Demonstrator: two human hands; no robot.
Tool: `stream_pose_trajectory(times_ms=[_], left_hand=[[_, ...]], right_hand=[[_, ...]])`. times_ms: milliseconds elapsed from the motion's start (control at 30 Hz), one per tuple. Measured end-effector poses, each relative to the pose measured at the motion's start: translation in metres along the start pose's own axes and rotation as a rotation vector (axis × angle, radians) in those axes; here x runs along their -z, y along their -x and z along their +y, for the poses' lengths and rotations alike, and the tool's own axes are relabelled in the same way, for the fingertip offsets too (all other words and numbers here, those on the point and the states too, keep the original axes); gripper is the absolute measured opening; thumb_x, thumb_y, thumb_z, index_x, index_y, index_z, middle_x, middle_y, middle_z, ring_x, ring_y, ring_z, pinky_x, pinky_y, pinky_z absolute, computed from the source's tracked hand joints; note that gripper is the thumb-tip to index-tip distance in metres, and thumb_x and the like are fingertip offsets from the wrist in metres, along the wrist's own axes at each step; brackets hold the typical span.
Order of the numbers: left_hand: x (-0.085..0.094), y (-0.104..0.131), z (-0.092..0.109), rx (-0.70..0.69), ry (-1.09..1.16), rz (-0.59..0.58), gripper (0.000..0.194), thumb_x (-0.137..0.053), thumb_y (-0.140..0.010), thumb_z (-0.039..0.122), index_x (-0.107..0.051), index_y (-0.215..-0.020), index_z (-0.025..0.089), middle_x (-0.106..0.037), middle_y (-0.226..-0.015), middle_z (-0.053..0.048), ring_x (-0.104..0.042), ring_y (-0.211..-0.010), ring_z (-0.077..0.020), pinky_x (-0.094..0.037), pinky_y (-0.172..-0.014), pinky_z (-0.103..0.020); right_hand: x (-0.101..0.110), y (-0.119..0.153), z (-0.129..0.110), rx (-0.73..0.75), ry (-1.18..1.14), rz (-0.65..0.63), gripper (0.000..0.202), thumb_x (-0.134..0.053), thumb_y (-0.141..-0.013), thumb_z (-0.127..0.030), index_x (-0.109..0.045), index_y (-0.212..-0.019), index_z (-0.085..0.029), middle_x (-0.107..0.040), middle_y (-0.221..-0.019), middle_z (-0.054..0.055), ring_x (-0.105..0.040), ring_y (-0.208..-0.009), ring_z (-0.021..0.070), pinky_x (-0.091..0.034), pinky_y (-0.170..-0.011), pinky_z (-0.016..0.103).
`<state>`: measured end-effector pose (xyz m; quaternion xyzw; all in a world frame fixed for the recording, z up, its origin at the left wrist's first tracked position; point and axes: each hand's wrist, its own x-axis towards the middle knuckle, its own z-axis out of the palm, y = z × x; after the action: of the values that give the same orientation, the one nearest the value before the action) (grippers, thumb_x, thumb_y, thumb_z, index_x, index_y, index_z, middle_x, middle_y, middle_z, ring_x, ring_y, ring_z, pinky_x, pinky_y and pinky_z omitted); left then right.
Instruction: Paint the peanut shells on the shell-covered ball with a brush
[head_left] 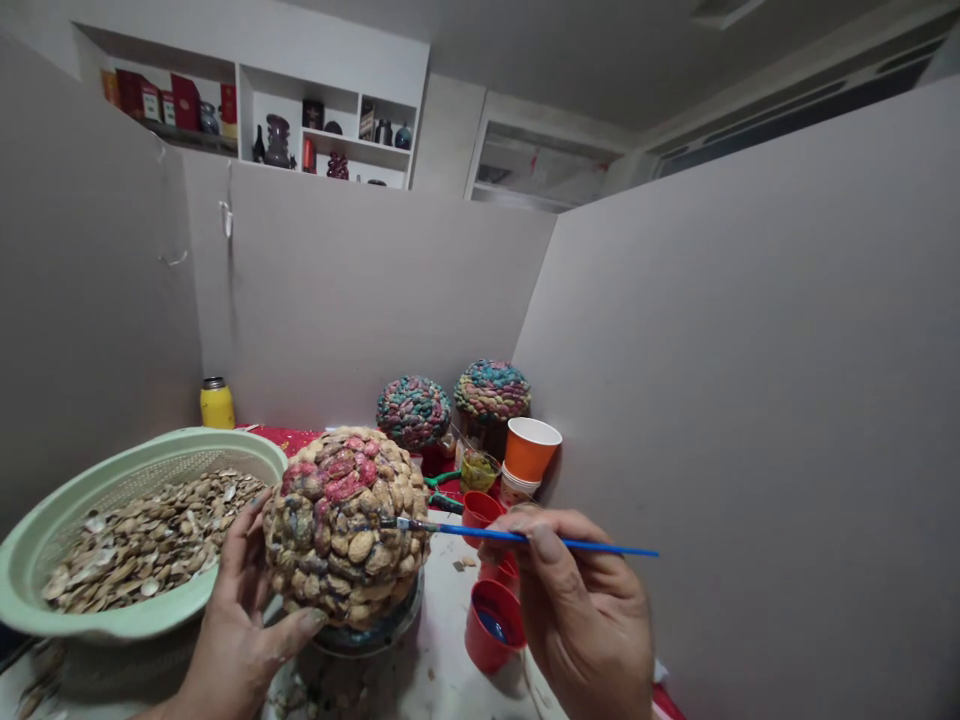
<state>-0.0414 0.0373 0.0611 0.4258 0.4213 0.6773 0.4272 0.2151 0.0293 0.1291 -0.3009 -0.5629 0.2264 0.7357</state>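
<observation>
A round ball covered in peanut shells (375,500) rests on a dark round base (367,640); some shells near its top are painted pink. My left hand (240,610) grips its left side, thumb low at the front and fingers along the edge. Pinched in my right hand (585,600) is a thin blue paintbrush (480,532), its bristles touching the shells at the front of the ball. Below and left of that hand stand red cups, and the nearest red cup (491,640) holds dark blue liquid.
At the left, a green basket (150,625) holds many loose shell pieces. Two painted shell balls (412,410) stand at the back, near stacked orange paper cups (531,450) and a yellow jar (217,404). Grey partition panels (360,290) enclose the table.
</observation>
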Motion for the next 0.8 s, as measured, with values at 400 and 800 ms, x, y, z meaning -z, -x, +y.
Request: stream_pose_trajectory(times_ms=[400,800], left_hand=[[-0.001,-0.002,0.0,-0.056,-0.03,-0.029,0.115,-0.101,-0.049,0.044,-0.042,-0.147,0.035,-0.049,-0.162,-0.014,-0.048,-0.146,-0.0446,-0.047,-0.114,-0.056],[0.002,-0.007,-0.012,-0.092,-0.075,-0.071,0.107,-0.098,-0.059,0.039,-0.039,-0.148,0.038,-0.041,-0.167,-0.012,-0.041,-0.151,-0.0429,-0.041,-0.118,-0.059]], right_hand=[[-0.004,0.003,-0.016,0.152,-0.004,-0.185,0.01,-0.069,-0.098,-0.029,-0.078,-0.096,-0.029,-0.081,-0.086,0.004,-0.079,-0.081,0.0187,-0.067,-0.074,0.027],[0.01,-0.008,-0.01,0.177,0.093,-0.371,0.018,-0.065,-0.098,-0.018,-0.077,-0.105,-0.03,-0.081,-0.096,0.004,-0.078,-0.089,0.0192,-0.066,-0.079,0.03]])
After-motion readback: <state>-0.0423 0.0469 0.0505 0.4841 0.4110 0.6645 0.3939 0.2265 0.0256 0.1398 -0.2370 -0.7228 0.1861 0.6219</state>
